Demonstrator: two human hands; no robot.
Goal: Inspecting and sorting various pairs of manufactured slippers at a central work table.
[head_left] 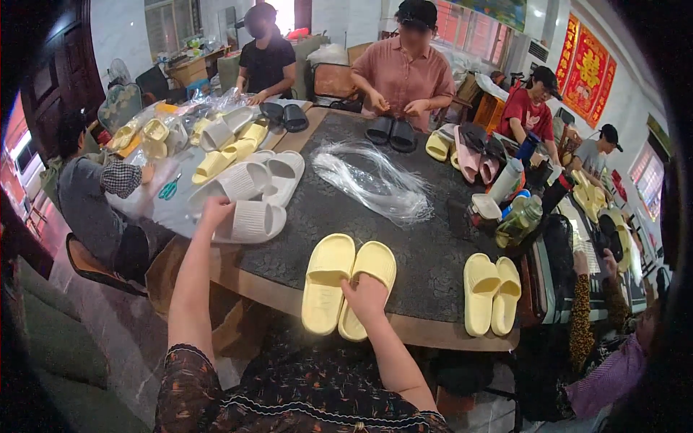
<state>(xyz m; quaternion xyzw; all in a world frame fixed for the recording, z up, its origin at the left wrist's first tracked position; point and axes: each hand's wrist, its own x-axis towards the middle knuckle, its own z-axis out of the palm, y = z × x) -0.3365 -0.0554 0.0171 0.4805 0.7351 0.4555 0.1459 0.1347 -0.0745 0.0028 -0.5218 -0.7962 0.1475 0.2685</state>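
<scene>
A pair of yellow slippers lies at the table's near edge in front of me, with the left slipper (329, 285) flat and beside its mate. My right hand (367, 297) is on the right yellow slipper (378, 261), fingers tucked under its strap and thumb at the strap's edge. Farther left, my left hand (216, 213) pinches the edge of a light grey slipper (256, 222); its fingertips are partly hidden. More light grey slippers (284, 177) lie just beyond it. Another yellow pair (480, 289) rests at the near right.
A bundle of clear plastic strands (372, 180) lies mid-table. Black slippers (390, 132) sit at the far edge before a person in a pink shirt (404, 68). Bottles (521, 220) crowd the right side. Teal scissors (169, 189) lie left among plastic bags. Several people work around the tables.
</scene>
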